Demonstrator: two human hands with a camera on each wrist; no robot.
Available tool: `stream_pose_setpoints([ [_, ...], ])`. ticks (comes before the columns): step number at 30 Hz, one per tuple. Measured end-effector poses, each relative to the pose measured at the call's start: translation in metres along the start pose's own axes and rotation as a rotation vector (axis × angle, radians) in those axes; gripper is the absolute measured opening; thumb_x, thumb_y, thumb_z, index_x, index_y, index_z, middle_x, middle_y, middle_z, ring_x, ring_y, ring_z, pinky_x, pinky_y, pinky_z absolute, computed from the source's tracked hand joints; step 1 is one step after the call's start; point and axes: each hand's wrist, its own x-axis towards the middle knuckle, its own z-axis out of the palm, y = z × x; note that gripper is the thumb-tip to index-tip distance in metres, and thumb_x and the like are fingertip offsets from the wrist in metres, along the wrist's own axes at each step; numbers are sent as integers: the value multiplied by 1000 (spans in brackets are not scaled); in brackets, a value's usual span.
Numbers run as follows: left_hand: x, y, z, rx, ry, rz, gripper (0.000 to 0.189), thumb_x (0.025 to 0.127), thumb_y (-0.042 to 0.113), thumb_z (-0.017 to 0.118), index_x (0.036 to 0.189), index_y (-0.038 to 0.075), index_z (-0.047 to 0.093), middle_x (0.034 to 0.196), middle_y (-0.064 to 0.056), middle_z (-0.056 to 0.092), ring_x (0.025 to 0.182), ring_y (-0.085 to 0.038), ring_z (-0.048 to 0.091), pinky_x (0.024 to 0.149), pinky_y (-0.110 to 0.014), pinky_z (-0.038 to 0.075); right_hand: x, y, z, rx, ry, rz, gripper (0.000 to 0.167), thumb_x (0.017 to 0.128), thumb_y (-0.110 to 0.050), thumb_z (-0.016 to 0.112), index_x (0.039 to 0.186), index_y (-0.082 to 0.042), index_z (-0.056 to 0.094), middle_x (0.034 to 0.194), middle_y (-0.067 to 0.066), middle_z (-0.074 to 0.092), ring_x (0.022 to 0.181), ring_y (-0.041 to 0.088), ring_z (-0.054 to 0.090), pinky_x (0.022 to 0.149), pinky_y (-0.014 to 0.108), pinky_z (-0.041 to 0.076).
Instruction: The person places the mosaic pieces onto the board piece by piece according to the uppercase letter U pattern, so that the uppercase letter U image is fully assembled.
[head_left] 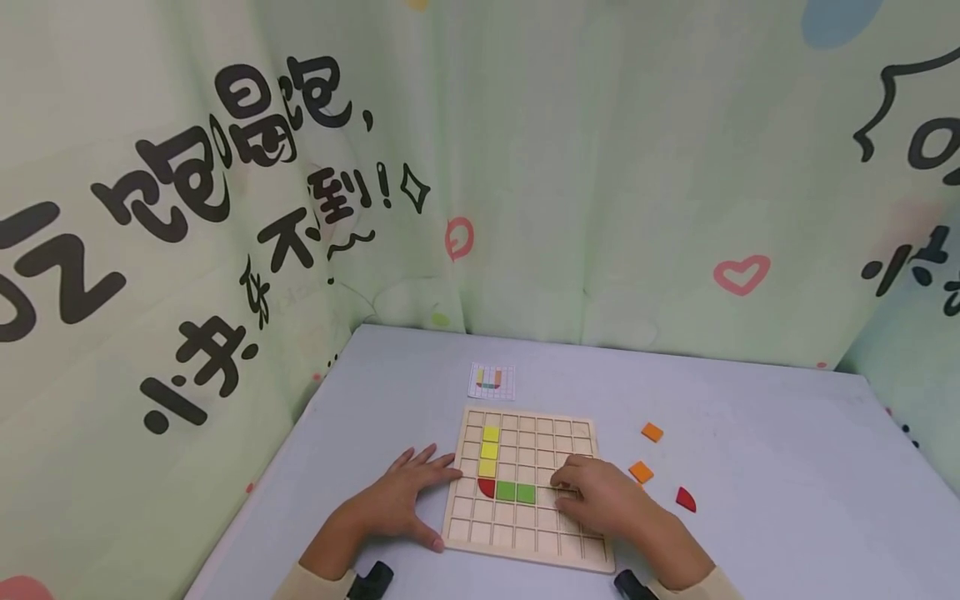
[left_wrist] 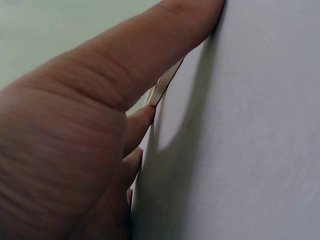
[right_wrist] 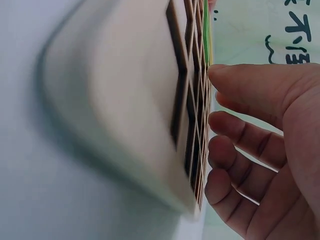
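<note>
A wooden grid board [head_left: 510,533] lies on the table in the head view. Three yellow squares [head_left: 489,451] run down its left part, above a red quarter-circle piece [head_left: 487,487] and two green squares [head_left: 516,492] in a row. My left hand [head_left: 401,496] is spread flat at the board's left edge, thumb by the near corner; in the left wrist view its thumb [left_wrist: 145,45] hides most of the board. Over the board's right part is my right hand [head_left: 603,496], fingers bent loosely. The right wrist view shows no piece between its thumb and fingers [right_wrist: 222,150].
A small pattern card [head_left: 492,381] lies beyond the board. To the right are two loose orange squares, one farther back [head_left: 652,432] and one beside the right hand [head_left: 641,472], plus another red quarter-circle piece [head_left: 686,499]. A printed curtain [head_left: 525,167] hangs behind the table.
</note>
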Motion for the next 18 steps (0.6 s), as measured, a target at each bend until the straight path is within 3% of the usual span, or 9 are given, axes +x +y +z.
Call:
stream_pose_setpoints([
  [8, -1, -1, -1, -4, 0, 16, 101, 57, 74, 75, 144, 30, 48, 154, 5, 34, 147, -25, 13, 116, -53, 3, -23, 21, -7, 41, 56, 39, 17, 85, -17, 70, 101, -16, 71, 94, -16, 57, 78, 1, 50, 71, 27, 49],
  [10, -1, -2, -1, 1, 5, 21, 101, 57, 75, 74, 144, 30, 48, 154, 5, 34, 147, -25, 13, 116, -54, 4, -29, 25, -10, 40, 83, 35, 16, 84, -16, 71, 100, -16, 71, 94, -17, 57, 77, 1, 50, 74, 31, 50],
  [18, 1, -2, 0, 4, 4, 21, 101, 57, 75, 75, 144, 31, 48, 154, 6, 34, 147, -25, 13, 116, -53, 3, -49, 46, -23, 12, 120, 80, 18, 83, -5, 70, 98, -16, 71, 85, -18, 54, 71, -1, 46, 63, 25, 46],
])
